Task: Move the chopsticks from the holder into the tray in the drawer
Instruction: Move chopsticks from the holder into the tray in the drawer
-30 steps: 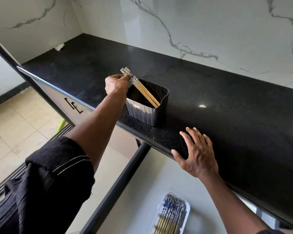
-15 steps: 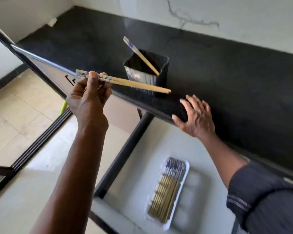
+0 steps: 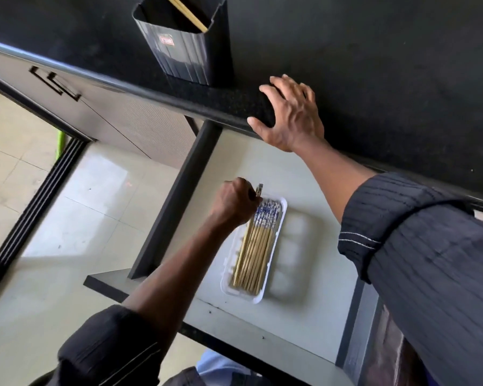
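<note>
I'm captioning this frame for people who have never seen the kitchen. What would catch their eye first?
First the left hand, closed on chopsticks at the far end of the white tray in the open drawer, where a row of chopsticks already lies. Then the right hand, spread flat on the edge of the black counter. Behind it stands the black holder, with chopsticks left inside.

With the drawer open below the counter, the left hand grips chopsticks over the far end of the white tray, the right hand lies flat on the counter's front edge, and the black holder stands near that edge.
</note>
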